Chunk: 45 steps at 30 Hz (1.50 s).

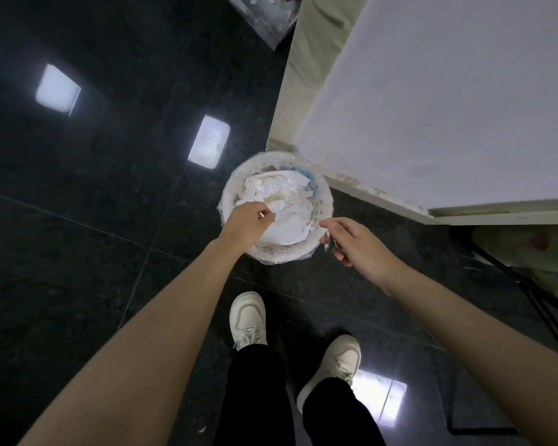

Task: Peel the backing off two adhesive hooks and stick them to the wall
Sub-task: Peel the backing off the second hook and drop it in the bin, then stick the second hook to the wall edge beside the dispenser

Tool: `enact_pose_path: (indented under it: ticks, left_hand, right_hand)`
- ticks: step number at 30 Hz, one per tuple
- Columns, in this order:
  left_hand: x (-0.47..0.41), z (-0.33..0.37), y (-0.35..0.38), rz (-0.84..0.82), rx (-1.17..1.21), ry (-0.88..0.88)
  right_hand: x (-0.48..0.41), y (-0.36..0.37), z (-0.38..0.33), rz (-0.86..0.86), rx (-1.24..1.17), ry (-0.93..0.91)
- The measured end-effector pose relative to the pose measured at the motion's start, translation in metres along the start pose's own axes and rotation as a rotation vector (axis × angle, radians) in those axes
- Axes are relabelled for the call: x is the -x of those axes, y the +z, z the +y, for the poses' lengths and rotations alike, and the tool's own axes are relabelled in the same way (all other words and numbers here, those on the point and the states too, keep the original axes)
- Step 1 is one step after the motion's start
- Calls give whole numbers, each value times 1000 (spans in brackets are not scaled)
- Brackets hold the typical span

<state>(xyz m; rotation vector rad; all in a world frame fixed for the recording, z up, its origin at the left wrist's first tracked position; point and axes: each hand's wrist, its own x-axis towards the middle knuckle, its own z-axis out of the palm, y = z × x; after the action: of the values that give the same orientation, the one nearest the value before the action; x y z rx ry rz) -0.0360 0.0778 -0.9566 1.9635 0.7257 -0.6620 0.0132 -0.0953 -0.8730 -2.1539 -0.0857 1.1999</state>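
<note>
Adhesive hook (330,244), small, shiny, silvery, pinched between thumb and curled fingers of right hand (355,241), just off right rim of bin, above floor. Left hand (247,225) over bin, fingers curled, tips nipping small white strip (261,215); too small to tell whether backing. Below both hands: round white waste bin (229,188) with clear liner, heaped with crumpled white paper (281,194), set right against outer corner of plain white wall (448,107). Pale scuffed skirting (384,196) along foot of wall. Broad wall face up and to right of hands, near right hand. Dark polished tile floor (78,220) open to left and ahead, bright light patches mirrored in it. Cream trainers (248,317) and black trouser legs behind bin, close. Thin black stand legs (529,294) on floor at far right, past wall end. Grey bag of paper scraps (264,14) at top edge, well apart.
</note>
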Motion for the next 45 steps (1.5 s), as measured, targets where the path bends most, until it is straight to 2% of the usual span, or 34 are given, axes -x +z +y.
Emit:
enact_pose_path:
  ticks: [3, 9, 15, 19, 24, 34, 45]
  left_hand:
    - [7, 7, -4, 14, 108, -21]
    - [42, 35, -26, -3, 159, 9]
    - [122, 95, -52, -28, 279, -14]
    - [190, 144, -70, -105, 341, 88]
    - [251, 200, -98, -145, 382, 211]
    - [342, 321, -139, -76, 233, 555]
    - [412, 425, -126, -304, 430, 697]
  right_hand:
    - [7, -3, -5, 10, -21, -9]
    - [37, -14, -28, 20, -125, -11]
    - [92, -36, -66, 31, -289, -18]
    - [140, -56, -97, -2, -479, -42]
    - [204, -88, -136, 34, -426, -177]
    - [325, -167, -188, 212, -371, -429]
    - [427, -253, -182, 346, -480, -632]
